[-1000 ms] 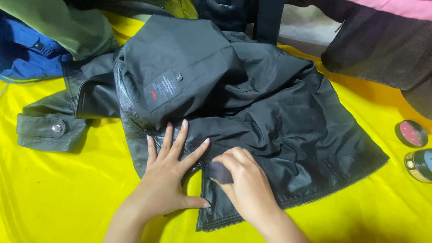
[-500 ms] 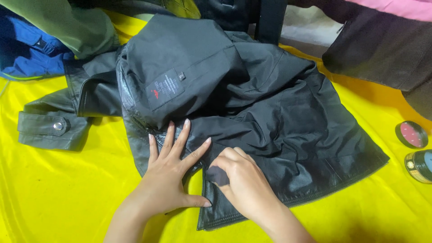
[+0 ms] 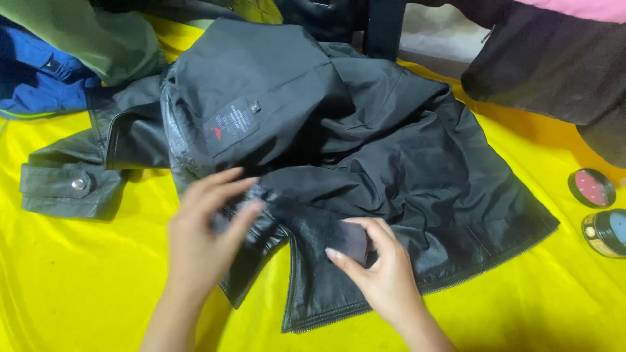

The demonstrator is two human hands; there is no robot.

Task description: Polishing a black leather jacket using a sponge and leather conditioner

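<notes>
— Shifted since half a second ago? Left hand [image 3: 202,238] lifted off the leather, blurred now, fingers loosely spread, gripping nothing. Hem flap beneath those fingers opened wider, showing a yellow wedge.
— And the right hand [image 3: 381,270]?
— Fingers curled around a small dark pad [image 3: 351,240], pressing it flat on the black leather jacket [image 3: 365,143].
— Jacket placement?
— Spread under both sets of fingertips on the yellow cloth [image 3: 78,280], lining up, grey label [image 3: 229,125] beyond the left fingers.
— Farther out?
— Two round tins [image 3: 600,208] well right of the right fingers; blue garment [image 3: 39,85] and olive garment [image 3: 91,32] far beyond the left.
</notes>
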